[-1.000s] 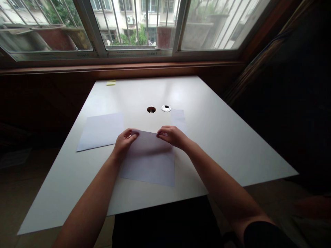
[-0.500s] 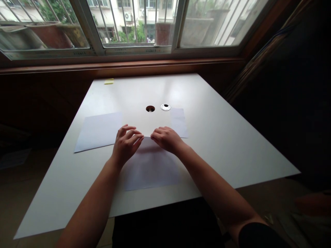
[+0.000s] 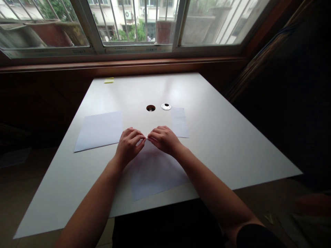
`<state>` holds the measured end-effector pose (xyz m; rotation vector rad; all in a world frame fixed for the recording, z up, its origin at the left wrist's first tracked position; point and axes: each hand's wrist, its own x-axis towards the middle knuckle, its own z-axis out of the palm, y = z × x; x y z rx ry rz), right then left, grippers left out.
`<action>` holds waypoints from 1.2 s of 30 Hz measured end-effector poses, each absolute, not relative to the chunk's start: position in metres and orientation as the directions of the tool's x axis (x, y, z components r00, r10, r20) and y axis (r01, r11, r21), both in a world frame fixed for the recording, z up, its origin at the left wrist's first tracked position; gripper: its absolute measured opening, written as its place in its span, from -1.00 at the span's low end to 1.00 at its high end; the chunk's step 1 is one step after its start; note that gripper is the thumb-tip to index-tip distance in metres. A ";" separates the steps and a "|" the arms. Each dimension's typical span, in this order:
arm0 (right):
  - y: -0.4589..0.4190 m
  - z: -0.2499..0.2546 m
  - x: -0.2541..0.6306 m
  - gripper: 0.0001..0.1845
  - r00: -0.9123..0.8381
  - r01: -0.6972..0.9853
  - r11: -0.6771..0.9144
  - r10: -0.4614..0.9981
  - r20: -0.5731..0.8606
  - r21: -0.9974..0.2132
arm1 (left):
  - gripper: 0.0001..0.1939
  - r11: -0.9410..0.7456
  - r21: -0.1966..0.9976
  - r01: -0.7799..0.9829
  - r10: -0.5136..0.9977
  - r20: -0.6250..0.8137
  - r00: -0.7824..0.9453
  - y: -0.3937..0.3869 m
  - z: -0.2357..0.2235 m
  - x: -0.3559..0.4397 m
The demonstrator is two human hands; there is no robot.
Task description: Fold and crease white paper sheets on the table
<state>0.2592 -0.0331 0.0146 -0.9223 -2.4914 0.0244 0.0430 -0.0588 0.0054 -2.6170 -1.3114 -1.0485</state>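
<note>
A sheet of paper (image 3: 157, 175) lies in front of me near the table's front edge, its far edge pinched up between my hands. My left hand (image 3: 130, 143) closes thumb and fingertips on that edge from the left. From the right, my right hand (image 3: 163, 138) pinches the same edge, its fingertips almost meeting those of the left. My right forearm hides part of the sheet's right side.
On the white table (image 3: 232, 137), another paper sheet (image 3: 99, 131) lies to the left. A smaller paper piece (image 3: 180, 122) lies right, beside a round grommet cover (image 3: 166, 106) and a cable hole (image 3: 150, 108). Yellow sticky notes (image 3: 109, 80) sit at the back left.
My hands have come closer together at the paper's far edge. The sheet has turned and shifted a little to the right and toward me.
</note>
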 end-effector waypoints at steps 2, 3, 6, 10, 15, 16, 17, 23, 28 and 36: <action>-0.033 0.012 0.258 -0.79 -0.651 0.597 0.772 0.625 0.431 -0.216 | -0.93 -0.644 0.274 0.715 0.707 0.570 0.418 -0.059 0.005 0.044; -0.033 0.011 0.258 -0.80 -0.649 0.591 0.772 0.627 0.430 -0.234 | -0.93 -0.642 0.284 0.712 0.712 0.566 0.417 -0.059 0.005 0.044; -0.032 0.009 0.258 -0.83 -0.645 0.577 0.769 0.636 0.424 -0.276 | -0.94 -0.641 0.322 0.697 0.723 0.559 0.407 -0.059 0.004 0.043; -0.030 0.007 0.260 -0.87 -0.641 0.565 0.760 0.650 0.408 -0.322 | -0.93 -0.628 0.378 0.680 0.746 0.541 0.389 -0.058 0.003 0.041; -0.028 0.006 0.264 -0.90 -0.634 0.556 0.745 0.667 0.392 -0.369 | -0.92 -0.608 0.438 0.662 0.774 0.514 0.371 -0.057 0.004 0.042; -0.028 0.006 0.265 -0.90 -0.633 0.554 0.743 0.669 0.390 -0.375 | -0.91 -0.606 0.447 0.658 0.777 0.510 0.369 -0.057 0.004 0.042; -0.028 0.005 0.265 -0.91 -0.631 0.554 0.741 0.671 0.388 -0.380 | -0.91 -0.604 0.455 0.654 0.780 0.506 0.369 -0.057 0.004 0.042; -0.030 0.005 0.266 -0.92 -0.616 0.549 0.722 0.690 0.379 -0.421 | -0.91 -0.597 0.480 0.642 0.790 0.489 0.369 -0.056 -0.001 0.043; -0.032 0.007 0.262 -0.94 -0.601 0.546 0.704 0.707 0.373 -0.454 | -0.92 -0.607 0.494 0.622 0.786 0.488 0.379 -0.058 -0.001 0.047; -0.033 0.010 0.259 -0.95 -0.594 0.516 0.688 0.717 0.365 -0.511 | -0.92 -0.570 0.560 0.601 0.819 0.445 0.362 -0.059 0.000 0.048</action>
